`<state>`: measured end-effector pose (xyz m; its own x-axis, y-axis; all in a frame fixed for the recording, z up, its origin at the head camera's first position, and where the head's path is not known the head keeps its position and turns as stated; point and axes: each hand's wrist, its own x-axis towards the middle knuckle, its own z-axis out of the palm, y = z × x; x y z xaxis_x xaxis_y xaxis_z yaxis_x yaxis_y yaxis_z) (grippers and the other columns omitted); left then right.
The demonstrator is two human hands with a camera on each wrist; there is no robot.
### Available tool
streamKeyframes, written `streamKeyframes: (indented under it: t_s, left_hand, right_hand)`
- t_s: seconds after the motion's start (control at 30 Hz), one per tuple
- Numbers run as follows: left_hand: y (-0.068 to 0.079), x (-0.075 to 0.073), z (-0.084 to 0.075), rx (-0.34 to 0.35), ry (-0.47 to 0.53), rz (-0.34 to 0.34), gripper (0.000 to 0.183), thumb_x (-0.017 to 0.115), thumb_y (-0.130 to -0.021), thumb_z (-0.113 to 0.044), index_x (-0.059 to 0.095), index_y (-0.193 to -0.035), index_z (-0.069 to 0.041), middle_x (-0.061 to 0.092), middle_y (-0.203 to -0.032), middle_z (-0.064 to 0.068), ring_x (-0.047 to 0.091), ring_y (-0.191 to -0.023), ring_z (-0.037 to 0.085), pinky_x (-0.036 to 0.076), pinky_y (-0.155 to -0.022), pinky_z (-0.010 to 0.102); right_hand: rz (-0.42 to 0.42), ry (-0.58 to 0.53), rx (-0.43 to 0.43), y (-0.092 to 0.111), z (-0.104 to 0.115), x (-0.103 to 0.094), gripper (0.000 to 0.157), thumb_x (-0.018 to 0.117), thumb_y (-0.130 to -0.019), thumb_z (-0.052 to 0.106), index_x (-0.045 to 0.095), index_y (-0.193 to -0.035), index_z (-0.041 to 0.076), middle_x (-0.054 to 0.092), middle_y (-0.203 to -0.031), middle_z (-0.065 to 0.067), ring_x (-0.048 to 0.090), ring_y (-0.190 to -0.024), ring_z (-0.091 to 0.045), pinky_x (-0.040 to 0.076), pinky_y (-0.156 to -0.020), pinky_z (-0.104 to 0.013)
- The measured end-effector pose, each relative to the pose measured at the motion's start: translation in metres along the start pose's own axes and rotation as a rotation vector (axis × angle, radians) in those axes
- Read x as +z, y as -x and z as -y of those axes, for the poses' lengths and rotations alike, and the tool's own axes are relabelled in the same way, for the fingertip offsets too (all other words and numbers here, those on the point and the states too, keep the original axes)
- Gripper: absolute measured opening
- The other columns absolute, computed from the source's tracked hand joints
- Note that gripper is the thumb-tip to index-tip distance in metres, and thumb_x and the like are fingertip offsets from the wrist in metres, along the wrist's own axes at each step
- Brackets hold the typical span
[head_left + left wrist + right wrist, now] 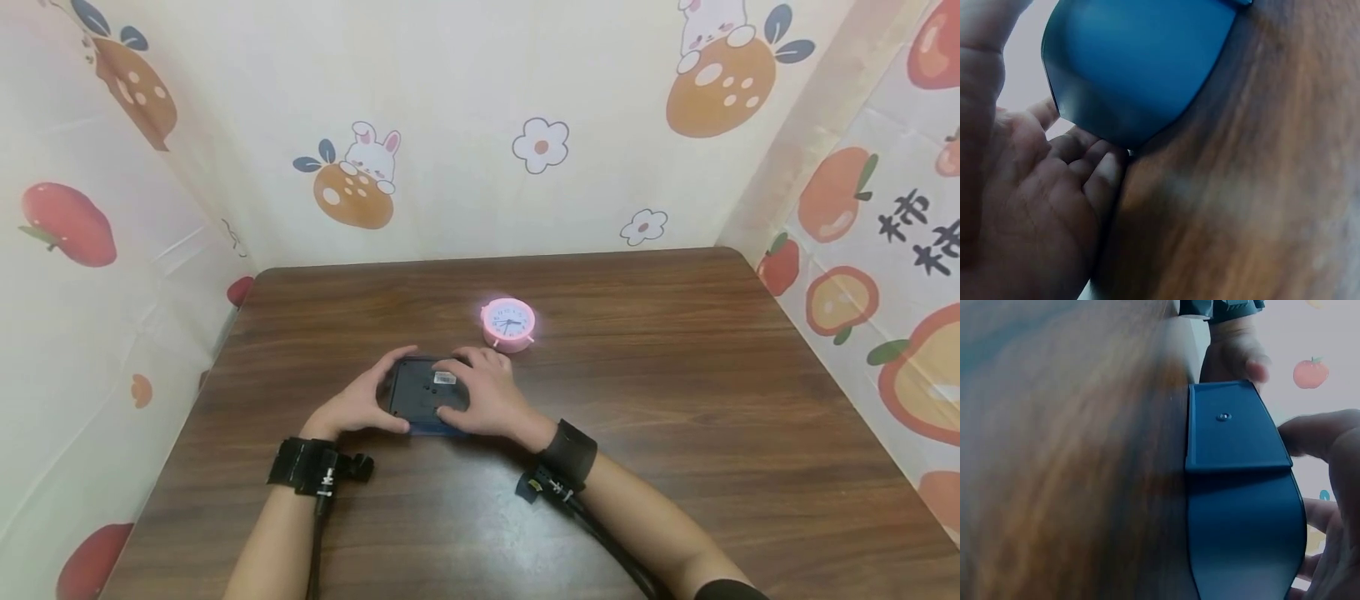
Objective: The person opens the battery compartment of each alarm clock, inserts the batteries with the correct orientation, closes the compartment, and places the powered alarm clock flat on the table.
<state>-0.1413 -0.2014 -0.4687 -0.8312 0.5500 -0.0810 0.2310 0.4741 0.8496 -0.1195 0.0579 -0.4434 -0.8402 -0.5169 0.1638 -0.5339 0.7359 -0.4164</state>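
A box-like object (pixel 417 398) lies on the table with a flat black face up, showing a white barcode label and small holes. Its front side is blue; in the right wrist view the blue body (pixel 1244 512) has a stepped panel with a screw and a curved outline. My left hand (pixel 358 402) spans its left end, thumb at the front corner and index finger at the back. Around the right end, my right hand (pixel 491 393) holds it, with thumb and index finger over the black face. Other right fingers reach behind it, near a pink alarm clock (pixel 508 323).
The brown wooden table (pixel 675 375) ends at a back curtain (pixel 465 192) printed with rabbits, fruit and flowers. Printed cloths also hang at left and right. Black straps with small cameras and cables circle both wrists.
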Motion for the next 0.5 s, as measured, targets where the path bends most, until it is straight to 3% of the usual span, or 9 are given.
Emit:
streamKeyframes:
  t_s: [0.3, 0.5]
  left_hand:
    - [0.001, 0.001, -0.002, -0.026, -0.001, 0.015, 0.124, 0.093, -0.056, -0.034, 0.016, -0.152, -0.034, 0.035, -0.151, 0.002, 0.038, -0.132, 0.029, 0.029, -0.107, 0.06]
    - [-0.001, 0.001, -0.001, -0.04, -0.02, -0.015, 0.122, 0.094, -0.053, -0.035, 0.021, -0.151, -0.032, 0.042, -0.146, -0.001, 0.042, -0.13, 0.026, 0.03, -0.107, 0.057]
  right_hand:
    - [0.048, 0.007, 0.012, 0.006, -0.002, -0.01, 0.075, 0.072, -0.072, 0.059, 0.05, -0.137, 0.029, 0.045, -0.142, -0.007, 0.04, -0.124, -0.028, 0.039, -0.1, -0.051]
    - [0.083, 0.006, 0.004, 0.007, -0.005, -0.011, 0.088, 0.076, -0.066, 0.06, 0.044, -0.142, 0.031, 0.041, -0.145, -0.007, 0.039, -0.124, -0.028, 0.041, -0.1, -0.05]
